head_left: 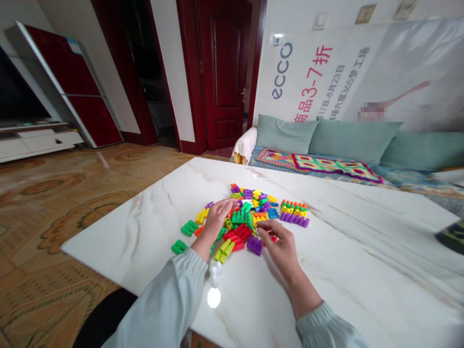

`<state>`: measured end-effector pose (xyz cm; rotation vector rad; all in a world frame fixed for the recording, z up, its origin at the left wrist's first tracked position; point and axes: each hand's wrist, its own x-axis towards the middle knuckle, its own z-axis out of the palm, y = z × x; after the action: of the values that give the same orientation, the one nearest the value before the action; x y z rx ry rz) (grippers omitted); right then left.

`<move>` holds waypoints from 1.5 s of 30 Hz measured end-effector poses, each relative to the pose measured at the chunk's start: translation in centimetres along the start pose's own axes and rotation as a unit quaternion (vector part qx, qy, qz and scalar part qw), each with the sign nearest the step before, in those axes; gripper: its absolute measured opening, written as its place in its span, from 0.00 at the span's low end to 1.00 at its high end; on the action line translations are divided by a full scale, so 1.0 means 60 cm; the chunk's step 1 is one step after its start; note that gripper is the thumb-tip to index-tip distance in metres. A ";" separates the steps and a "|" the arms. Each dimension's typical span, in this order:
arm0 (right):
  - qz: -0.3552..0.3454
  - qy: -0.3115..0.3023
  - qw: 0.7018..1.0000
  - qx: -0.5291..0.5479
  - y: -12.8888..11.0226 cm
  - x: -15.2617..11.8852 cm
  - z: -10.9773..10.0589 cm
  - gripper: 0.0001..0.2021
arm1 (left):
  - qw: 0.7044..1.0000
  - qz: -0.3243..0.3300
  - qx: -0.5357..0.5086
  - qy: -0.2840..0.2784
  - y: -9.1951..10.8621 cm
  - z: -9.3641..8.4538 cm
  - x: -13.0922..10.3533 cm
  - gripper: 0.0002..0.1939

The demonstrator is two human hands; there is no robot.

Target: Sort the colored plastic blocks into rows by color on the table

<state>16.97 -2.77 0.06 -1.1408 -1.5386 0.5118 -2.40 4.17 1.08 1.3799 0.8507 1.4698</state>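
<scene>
A pile of colourful plastic building pieces (238,217), shaped like joined tubes, lies on the marble-patterned table (348,280). My left hand (217,217) reaches over the pile's left side, fingers stretched out, and I see nothing held in it. On the right, my right hand (281,241) hovers with bent fingers, thumb and forefinger apart, close to a purple piece (254,245). Red pieces (239,236) and a lime-green piece (224,250) lie between the hands. Beyond the right hand sits a joined block of orange, green, yellow and purple rows (294,213).
Green pieces (189,227) lie left of my left wrist. Small white round things (214,271) rest near the table's front edge. A dark object (451,237) stands at the far right. Behind the table is a sofa with cushions (355,140).
</scene>
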 end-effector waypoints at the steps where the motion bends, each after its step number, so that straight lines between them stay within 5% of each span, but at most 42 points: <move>1: -0.005 0.001 1.000 -0.012 0.002 0.000 0.001 0.08 | 1.000 0.002 -0.001 0.011 -0.002 -0.001 0.001 0.19; 12: 0.101 0.114 0.987 -0.058 0.034 -0.001 -0.004 0.14 | 0.986 0.022 -0.025 0.165 -0.019 -0.017 0.015 0.23; 45: 0.183 0.066 0.980 -0.043 0.040 0.001 -0.008 0.17 | 0.990 0.008 -0.003 0.142 -0.011 -0.009 0.009 0.21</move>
<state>18.35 -1.75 -1.67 -1.5066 -1.2513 0.6054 -2.79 4.97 0.62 1.1914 1.0136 1.7047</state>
